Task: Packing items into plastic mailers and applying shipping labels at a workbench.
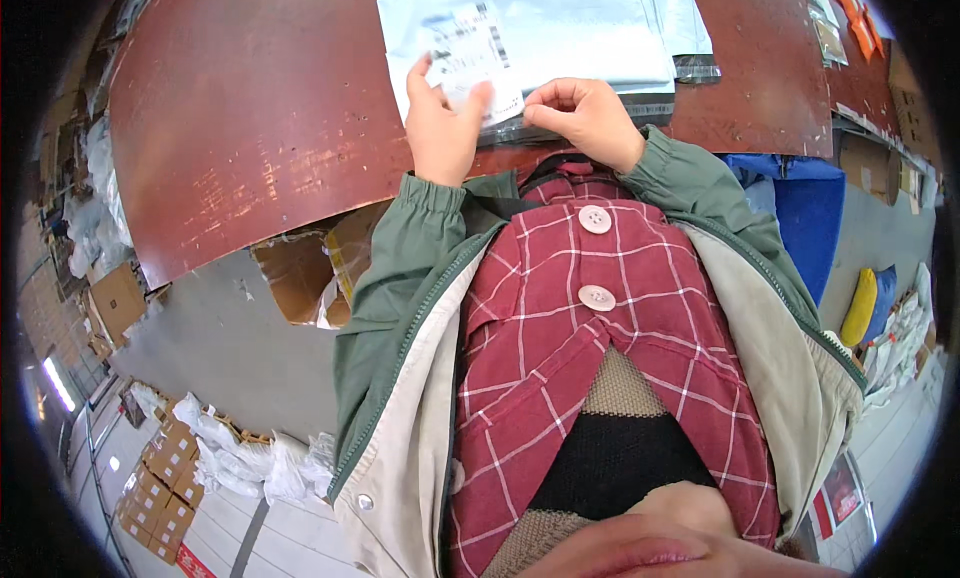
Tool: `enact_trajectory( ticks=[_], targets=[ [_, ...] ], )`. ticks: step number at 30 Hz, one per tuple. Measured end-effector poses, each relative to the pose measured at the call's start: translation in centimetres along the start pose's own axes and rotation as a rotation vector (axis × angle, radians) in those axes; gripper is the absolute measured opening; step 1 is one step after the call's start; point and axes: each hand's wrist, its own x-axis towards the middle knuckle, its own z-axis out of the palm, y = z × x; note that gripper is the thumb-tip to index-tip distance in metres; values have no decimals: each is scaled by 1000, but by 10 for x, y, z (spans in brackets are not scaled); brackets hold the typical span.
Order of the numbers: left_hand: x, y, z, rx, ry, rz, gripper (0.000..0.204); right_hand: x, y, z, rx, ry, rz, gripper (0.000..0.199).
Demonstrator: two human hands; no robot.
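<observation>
Two hands work at the near edge of a reddish-brown worktop (250, 128). The left hand (440, 123) pinches one white label (470, 58) between thumb and fingers, pressed on a pale grey mailer bag (570, 33) that tops a small stack at that edge. The right hand (590, 113) is curled, fingertips nipping the bag's near rim beside the label. How many bags lie beneath is hard to make out. Further flat packets (830, 28) sit at the worktop's far right corner, cut off. Brown cartons (160, 478) stand on the floor, lower left.
</observation>
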Motion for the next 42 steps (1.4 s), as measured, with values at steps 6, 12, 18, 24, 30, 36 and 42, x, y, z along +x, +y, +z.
enact_trajectory(
  ticks=[6,12,18,24,30,36,42],
  targets=[
    [-10,-2,7,-81,-313,-62,32,-1,1,-2,-75,56,-90,15],
    [-7,-19,9,-240,-390,-231,20,-5,-2,-6,-270,105,-164,17],
    [42,-65,-53,-835,-138,-562,34,-25,56,-117,-489,296,-49,17],
    [50,-39,-7,364,185,460,6,-80,57,-201,-301,23,205,7],
    [38,-87,43,825,-224,472,54,-67,28,-152,-589,167,241,23],
    [104,-80,27,915,-338,509,92,31,57,-168,-641,578,-209,46],
    [91,-98,23,577,-273,536,99,91,45,-185,-549,748,-6,81]
  ],
)
